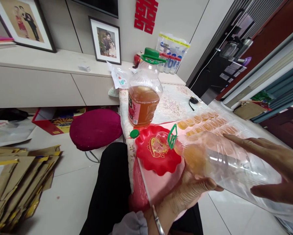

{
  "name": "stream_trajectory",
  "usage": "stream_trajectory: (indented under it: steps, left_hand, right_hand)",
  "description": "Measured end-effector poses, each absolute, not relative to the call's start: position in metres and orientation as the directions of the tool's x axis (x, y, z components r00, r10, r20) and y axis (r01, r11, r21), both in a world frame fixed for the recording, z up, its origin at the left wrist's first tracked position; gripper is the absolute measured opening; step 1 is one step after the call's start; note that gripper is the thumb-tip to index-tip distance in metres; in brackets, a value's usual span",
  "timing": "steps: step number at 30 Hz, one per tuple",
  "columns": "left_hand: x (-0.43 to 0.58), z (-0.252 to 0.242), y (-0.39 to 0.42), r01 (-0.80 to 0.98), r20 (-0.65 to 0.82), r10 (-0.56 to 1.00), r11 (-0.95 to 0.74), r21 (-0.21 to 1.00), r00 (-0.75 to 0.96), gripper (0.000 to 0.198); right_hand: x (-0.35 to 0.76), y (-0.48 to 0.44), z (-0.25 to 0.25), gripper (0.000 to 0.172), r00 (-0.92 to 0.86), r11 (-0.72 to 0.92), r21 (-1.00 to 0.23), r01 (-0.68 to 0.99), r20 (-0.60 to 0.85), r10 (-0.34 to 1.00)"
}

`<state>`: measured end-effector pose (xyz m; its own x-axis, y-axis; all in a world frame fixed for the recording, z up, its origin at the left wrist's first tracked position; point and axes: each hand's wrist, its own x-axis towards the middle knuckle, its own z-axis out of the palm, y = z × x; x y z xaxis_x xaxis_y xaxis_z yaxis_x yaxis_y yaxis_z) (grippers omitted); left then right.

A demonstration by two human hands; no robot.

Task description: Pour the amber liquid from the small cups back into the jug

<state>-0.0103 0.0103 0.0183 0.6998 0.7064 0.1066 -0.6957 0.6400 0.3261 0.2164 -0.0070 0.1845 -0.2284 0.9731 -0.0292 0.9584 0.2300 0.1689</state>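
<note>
- While the left hand [189, 191] closed its grip around the bottle [222, 160] near its neck, the right hand [281, 166] gripped its body.
- The bottle hung tilted, its mouth at a clear cup [160, 141] on the red plate [169, 166].
- Beyond, filled cups [205, 125] and a jug [146, 106] stood on the bench [169, 91].

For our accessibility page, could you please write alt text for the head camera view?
A person's left hand and right hand hold a clear bottle tipped toward a clear cup and a red plate. Nearby stand a jug of amber liquid and rows of cups.
</note>
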Motion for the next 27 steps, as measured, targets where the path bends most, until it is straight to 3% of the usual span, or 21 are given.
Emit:
stream_trajectory:
  steps: [7,21,27]
  left_hand:
    - [-0.012,0.021,0.009,-0.683,0.105,0.693,0.653,0.326,0.713,0.081]
    - [-0.007,0.015,0.009,-0.691,0.095,0.703,0.651,0.315,0.705,0.098]
    - [-0.008,0.013,0.008,-0.683,0.089,0.697,0.656,0.322,0.711,0.09]
  right_hand:
    - [0.22,-0.005,0.188,0.103,-0.283,0.304,0.232,0.924,-0.12,0.952]
    - [0.198,0.007,0.2,0.105,-0.39,0.402,0.266,0.876,-0.098,0.915]
    - [0.195,0.008,0.204,0.105,-0.389,0.402,0.268,0.875,-0.102,0.915]
